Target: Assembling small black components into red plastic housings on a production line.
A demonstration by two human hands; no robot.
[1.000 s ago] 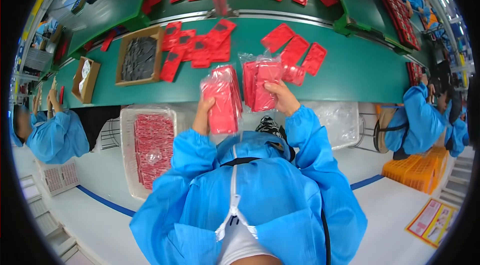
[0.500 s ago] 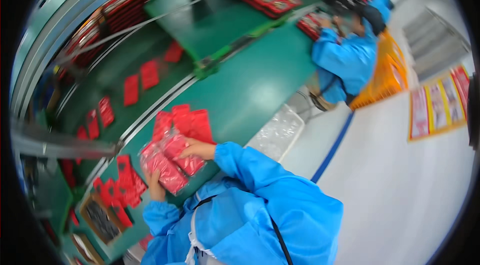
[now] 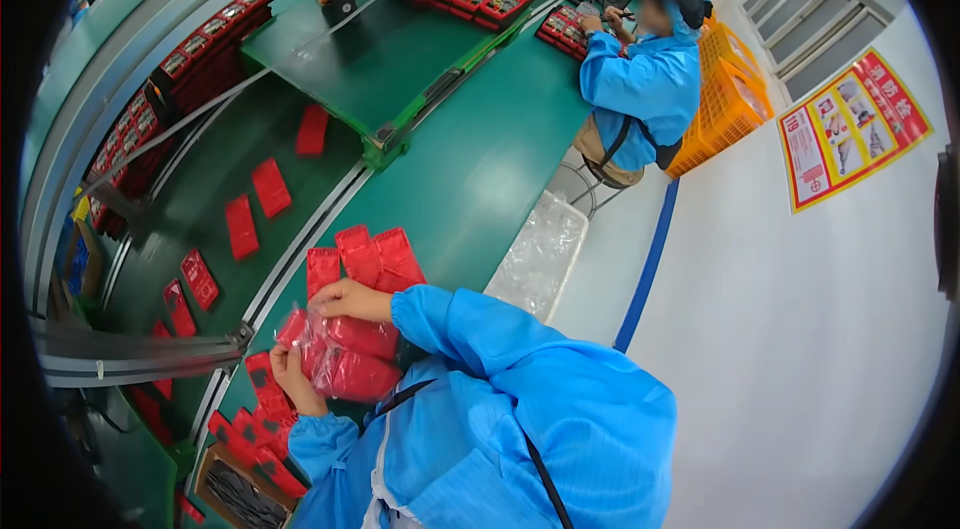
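In front of me is a clear plastic bag with bulky red pieces inside. My left hand grips its left side, fingers closed on the crinkled film. My right hand is closed on the upper edge of the same bag, thumb and fingers pinching the plastic. Several flat red pieces lie on the green table just beyond my right hand. More red pieces with dark patches spread over the table beside my left forearm.
Red pieces lie spaced along the green conveyor at the left. A metal bar juts in there. Near my left elbow sits a box of dark strips. A co-worker sits farther along the table; a white plastic-lined bin stands at its right.
The bag has turned and come lower between my hands. My right hand has shifted left, from its right side to its upper edge. The view has also shifted.
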